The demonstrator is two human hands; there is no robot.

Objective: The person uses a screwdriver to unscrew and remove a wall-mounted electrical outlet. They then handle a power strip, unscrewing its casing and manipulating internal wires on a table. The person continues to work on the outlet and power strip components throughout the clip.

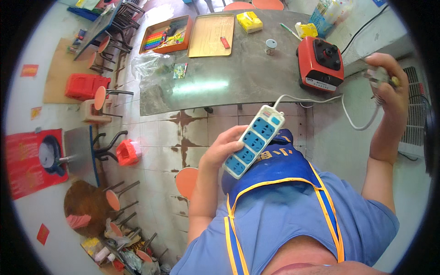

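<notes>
My left hand (223,145) is closed round the lower side of a white power strip (253,142) with blue sockets, tilted in front of my blue apron. From its upper end a white cord (352,120) runs past the table edge and loops up to my right hand. Raised at the right by the wall, my right hand (393,87) pinches a plug (378,74) on that cord; its pins are too small to make out. Nearest to the cord on the table is a red blender base (321,64) with a black top.
On the grey table (256,78) are a gold tray (208,46), an orange box (185,39), a yellow tissue pack (250,22), a small can (270,46) and a plastic bag (151,68). A vent grille (414,105) is on the right wall. Stools (187,182) stand at the left.
</notes>
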